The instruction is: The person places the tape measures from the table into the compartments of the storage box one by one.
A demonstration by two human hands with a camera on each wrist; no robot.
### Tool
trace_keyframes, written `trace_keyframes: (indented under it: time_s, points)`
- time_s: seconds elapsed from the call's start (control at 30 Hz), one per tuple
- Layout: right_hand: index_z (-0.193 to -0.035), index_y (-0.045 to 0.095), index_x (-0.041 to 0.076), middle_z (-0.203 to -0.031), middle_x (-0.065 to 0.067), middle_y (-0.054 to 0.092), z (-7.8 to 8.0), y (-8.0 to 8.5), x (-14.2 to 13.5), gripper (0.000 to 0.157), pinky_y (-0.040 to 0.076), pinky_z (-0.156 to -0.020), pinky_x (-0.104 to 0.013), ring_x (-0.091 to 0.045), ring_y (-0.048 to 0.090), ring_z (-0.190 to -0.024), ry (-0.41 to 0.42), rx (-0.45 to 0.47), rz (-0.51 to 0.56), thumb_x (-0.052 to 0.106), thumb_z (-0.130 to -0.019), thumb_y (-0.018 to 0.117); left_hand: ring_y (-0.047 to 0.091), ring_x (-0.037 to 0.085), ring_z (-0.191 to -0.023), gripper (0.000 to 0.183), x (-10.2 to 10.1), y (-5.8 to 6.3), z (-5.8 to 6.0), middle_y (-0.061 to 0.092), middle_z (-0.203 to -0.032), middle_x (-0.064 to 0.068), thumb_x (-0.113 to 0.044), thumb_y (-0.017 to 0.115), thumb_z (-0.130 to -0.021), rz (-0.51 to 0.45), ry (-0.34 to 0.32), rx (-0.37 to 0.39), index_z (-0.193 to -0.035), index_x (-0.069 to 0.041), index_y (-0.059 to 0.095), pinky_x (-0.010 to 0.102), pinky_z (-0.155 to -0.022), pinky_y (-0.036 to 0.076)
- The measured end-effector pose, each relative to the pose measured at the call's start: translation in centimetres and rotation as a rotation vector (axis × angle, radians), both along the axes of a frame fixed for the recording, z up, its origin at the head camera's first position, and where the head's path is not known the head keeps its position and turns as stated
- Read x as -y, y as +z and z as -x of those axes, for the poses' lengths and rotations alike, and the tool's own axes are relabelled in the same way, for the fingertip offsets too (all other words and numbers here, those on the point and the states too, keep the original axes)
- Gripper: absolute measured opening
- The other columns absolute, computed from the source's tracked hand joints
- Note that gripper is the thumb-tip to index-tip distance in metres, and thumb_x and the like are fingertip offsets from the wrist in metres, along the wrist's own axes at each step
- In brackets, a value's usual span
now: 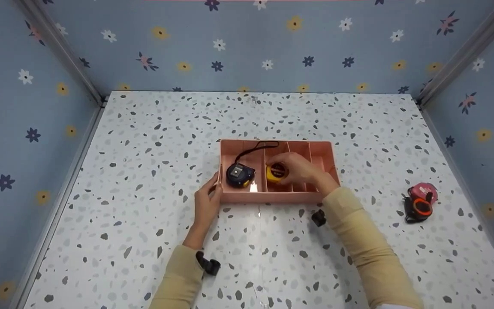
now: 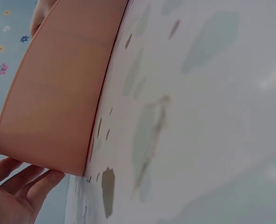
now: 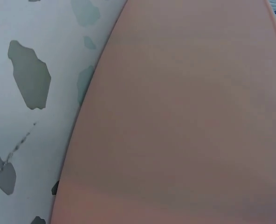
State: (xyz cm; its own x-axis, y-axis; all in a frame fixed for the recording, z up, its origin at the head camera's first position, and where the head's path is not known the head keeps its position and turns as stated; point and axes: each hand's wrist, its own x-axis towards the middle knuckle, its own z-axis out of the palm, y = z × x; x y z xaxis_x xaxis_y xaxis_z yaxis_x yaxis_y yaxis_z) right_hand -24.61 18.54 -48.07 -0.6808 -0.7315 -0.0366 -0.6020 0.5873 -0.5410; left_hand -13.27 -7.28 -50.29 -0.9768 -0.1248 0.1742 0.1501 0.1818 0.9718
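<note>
A pink divided organizer box point(image 1: 268, 198) sits on the table, its long side towards me. My left hand point(image 1: 207, 201) holds it at the left end; in the left wrist view the fingers point(image 2: 40, 186) lie against the end wall, the thumb at the rim. With my right hand point(image 1: 300, 169) I grip a yellow and black tape measure point(image 1: 276, 172) inside the box, just right of the first divider. A dark blue tape measure point(image 1: 239, 175) with a black wrist strap lies in the large left compartment. The right wrist view shows the box's front wall point(image 3: 175, 116), with the right hand hidden.
Off to the right on the speckled table point(image 1: 144, 150), a pink tape measure point(image 1: 425, 192) and a black and orange tape measure point(image 1: 418, 209) lie against each other. Flowered panels point(image 1: 247, 47) stand at the back and both sides.
</note>
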Motion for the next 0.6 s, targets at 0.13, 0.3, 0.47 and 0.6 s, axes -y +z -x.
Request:
trace_keyframes:
  time_s: [0.13, 0.3, 0.47, 0.6]
  points:
    - [-0.117, 0.057, 0.01, -0.112, 0.0, 0.058, 0.3, 0.0, 0.3, 0.057, 0.041, -0.09, -0.031, -0.014, 0.051, -0.1, 0.028, -0.014, -0.021, 0.017, -0.064, 0.078, 0.052, 0.037, -0.102, 0.039, 0.0, 0.0, 0.0, 0.047, -0.124, 0.021, 0.004, 0.045, -0.085, 0.0, 0.001, -0.004, -0.123, 0.01, 0.045, 0.034, -0.089, 0.044]
    - [-0.111, 0.06, 0.009, -0.103, -0.001, 0.061, 0.5, 0.1, 0.7, 0.052, 0.037, -0.092, -0.036, -0.017, 0.052, -0.094, 0.041, -0.087, -0.103, 0.02, -0.064, 0.078, 0.052, 0.036, -0.101, 0.038, 0.0, -0.1, -0.1, 0.047, -0.124, 0.021, 0.003, 0.045, -0.086, 0.009, -0.005, -0.012, -0.124, 0.009, 0.045, 0.036, -0.09, 0.044]
    - [-0.11, 0.06, 0.011, -0.104, -0.001, 0.061, 0.6, 0.1, 1.0, 0.052, 0.025, -0.101, -0.04, -0.019, 0.051, -0.098, 0.015, -0.084, -0.156, 0.021, -0.063, 0.079, 0.052, 0.034, -0.103, 0.038, 0.0, -0.2, -0.1, 0.047, -0.124, 0.021, 0.003, 0.045, -0.086, 0.018, 0.0, -0.013, -0.123, 0.009, 0.045, 0.033, -0.09, 0.044]
    - [-0.111, 0.06, 0.012, -0.104, -0.001, 0.061, 0.7, 0.0, 1.1, 0.052, 0.022, -0.103, -0.041, -0.019, 0.052, -0.098, 0.009, -0.088, -0.167, 0.021, -0.063, 0.078, 0.052, 0.034, -0.102, 0.038, -0.1, -0.2, -0.1, 0.048, -0.124, 0.021, 0.003, 0.045, -0.085, 0.018, 0.005, -0.008, -0.123, 0.009, 0.045, 0.032, -0.09, 0.044]
